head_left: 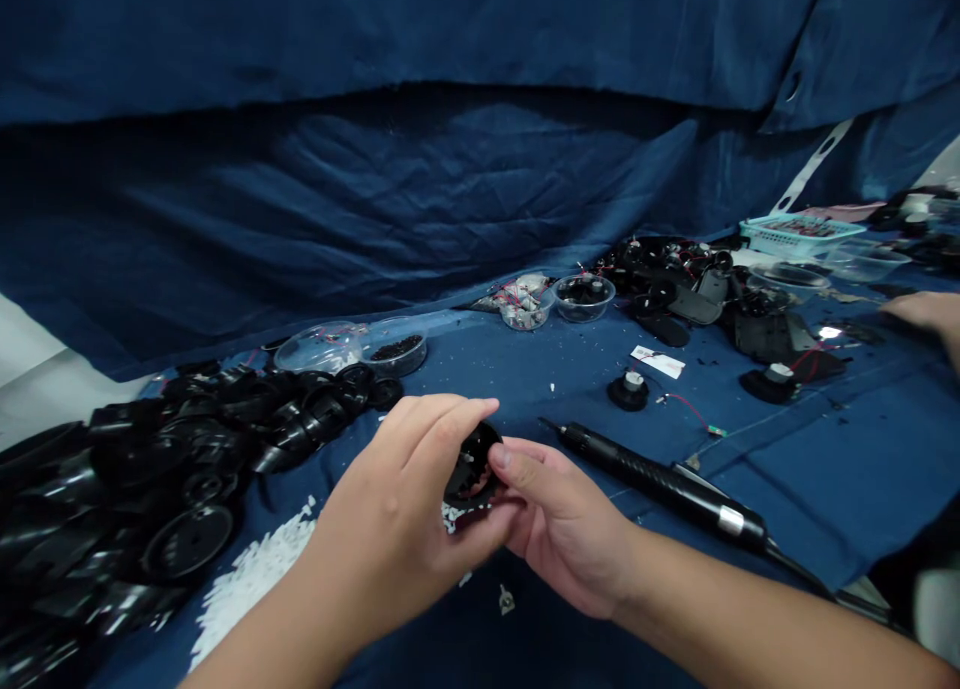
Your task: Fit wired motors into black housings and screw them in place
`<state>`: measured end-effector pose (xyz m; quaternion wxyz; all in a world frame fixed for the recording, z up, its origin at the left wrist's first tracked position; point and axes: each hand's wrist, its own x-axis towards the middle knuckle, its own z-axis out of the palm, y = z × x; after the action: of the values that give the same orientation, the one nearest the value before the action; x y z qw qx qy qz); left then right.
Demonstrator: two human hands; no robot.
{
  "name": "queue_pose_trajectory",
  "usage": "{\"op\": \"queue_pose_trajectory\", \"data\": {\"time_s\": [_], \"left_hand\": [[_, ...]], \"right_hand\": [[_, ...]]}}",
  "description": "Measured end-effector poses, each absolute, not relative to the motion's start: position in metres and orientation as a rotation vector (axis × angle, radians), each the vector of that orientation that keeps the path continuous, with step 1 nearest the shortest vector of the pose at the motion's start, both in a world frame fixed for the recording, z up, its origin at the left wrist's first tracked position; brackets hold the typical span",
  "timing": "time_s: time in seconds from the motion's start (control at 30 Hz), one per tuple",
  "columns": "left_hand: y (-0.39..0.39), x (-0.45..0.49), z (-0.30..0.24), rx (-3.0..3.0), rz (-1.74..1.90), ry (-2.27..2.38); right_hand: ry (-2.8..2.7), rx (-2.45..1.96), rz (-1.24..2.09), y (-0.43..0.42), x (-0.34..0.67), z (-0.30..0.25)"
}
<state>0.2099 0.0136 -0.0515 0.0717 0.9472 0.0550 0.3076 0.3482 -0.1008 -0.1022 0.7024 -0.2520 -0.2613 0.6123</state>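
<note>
Left hand (409, 484) and right hand (564, 522) clasp one round, glossy black part (475, 463). Black cylindrical power screwdriver (652, 477) lies nearby.

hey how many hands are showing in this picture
3. The left hand and right hand both hold a round black part; another person's hand is at the right edge, partly cut off.

a round part (475, 469) sits between left hand (401, 489) and right hand (568, 527) over the counter (480, 369), a heap of parts (202, 459) to the left, a power screwdriver (660, 481) to the right; tubs (585, 313) and a basket (784, 239) stand farther back, before a hanging cloth (420, 189).
</note>
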Motion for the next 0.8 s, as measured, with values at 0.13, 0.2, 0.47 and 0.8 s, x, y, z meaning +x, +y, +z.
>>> {"op": "queue_pose_trajectory", "data": {"time_s": [0.13, 0.2, 0.47, 0.8], "left_hand": [[0.014, 0.204, -0.042, 2.751, 0.874, 0.147], [0.014, 0.202, -0.036, 2.686, 0.865, 0.264], [0.014, 0.206, -0.028, 2.534, 0.737, 0.476], [0.010, 0.207, -0.038, 2.503, 0.580, 0.725]], "right_hand": [[-0.552, -0.561, 1.384, -0.101, 0.349, -0.098], [-0.570, -0.587, 1.361, -0.101, 0.349, -0.097], [-0.583, -0.670, 1.292, -0.103, 0.348, -0.100], [-0.489, -0.748, 1.275, -0.102, 0.347, -0.100]]}}
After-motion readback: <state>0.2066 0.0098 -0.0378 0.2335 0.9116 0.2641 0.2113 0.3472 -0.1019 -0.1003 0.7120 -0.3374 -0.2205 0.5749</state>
